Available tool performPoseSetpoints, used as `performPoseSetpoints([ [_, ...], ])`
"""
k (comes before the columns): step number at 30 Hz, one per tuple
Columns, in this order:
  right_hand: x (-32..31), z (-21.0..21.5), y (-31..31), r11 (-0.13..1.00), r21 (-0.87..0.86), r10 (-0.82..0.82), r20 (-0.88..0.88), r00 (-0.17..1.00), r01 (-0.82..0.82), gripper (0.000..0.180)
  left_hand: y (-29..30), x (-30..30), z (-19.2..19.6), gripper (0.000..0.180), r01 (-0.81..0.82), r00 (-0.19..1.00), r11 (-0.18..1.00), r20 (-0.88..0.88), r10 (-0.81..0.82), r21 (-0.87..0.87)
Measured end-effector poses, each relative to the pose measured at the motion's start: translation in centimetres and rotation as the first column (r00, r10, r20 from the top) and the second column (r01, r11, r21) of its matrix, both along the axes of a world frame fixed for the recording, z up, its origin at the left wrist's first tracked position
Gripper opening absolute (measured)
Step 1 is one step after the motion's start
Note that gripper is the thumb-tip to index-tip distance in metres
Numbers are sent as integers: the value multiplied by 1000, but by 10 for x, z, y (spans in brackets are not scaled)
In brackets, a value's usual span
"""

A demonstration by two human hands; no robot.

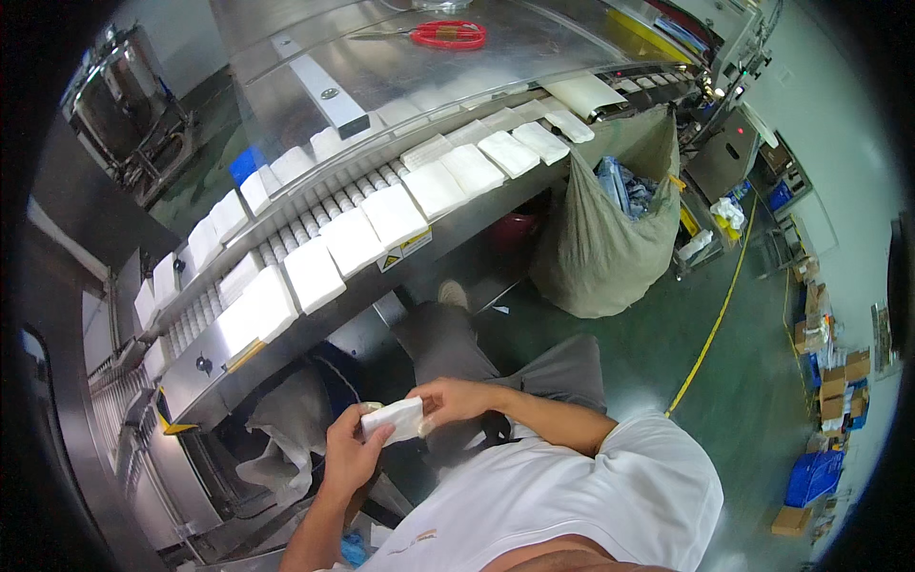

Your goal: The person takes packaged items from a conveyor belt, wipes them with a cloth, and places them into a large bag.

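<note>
A folded white sheet (394,418), soft and cloth-like, is held in front of my body between both hands. My left hand (351,448) grips its left end, thumb on the near side. At its right end, my right hand (453,400) is closed on it with bent fingers. Beyond my hands, more folded white sheets (350,240) lie side by side along the near metal edge of the roller conveyor (310,221). A second row of white sheets (227,215) lines its far side.
Red-handled scissors (448,35) lie on the machine's clear cover. Right of the conveyor hangs a beige cloth sack (605,248) with blue-grey packets inside. Below the conveyor's near end is a pale plastic bag (286,434). Cardboard boxes (832,389) line the right wall.
</note>
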State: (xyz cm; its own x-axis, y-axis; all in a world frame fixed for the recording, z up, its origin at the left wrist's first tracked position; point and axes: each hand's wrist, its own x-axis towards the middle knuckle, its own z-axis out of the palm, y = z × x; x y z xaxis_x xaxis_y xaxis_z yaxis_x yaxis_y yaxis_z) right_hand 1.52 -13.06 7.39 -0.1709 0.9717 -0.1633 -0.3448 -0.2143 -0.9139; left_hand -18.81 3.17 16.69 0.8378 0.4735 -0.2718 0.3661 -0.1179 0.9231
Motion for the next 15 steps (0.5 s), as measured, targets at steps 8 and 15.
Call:
performPoseSetpoints([
  [8, 6, -72, -4, 967, -54, 237, -178, 955, -250, 65, 13, 3, 6, 30, 189, 982, 932, -39, -187, 309],
  [15, 6, -84, -1, 968, -77, 220, -198, 955, -238, 68, 12, 4, 8, 29, 239, 971, 919, -48, -236, 314],
])
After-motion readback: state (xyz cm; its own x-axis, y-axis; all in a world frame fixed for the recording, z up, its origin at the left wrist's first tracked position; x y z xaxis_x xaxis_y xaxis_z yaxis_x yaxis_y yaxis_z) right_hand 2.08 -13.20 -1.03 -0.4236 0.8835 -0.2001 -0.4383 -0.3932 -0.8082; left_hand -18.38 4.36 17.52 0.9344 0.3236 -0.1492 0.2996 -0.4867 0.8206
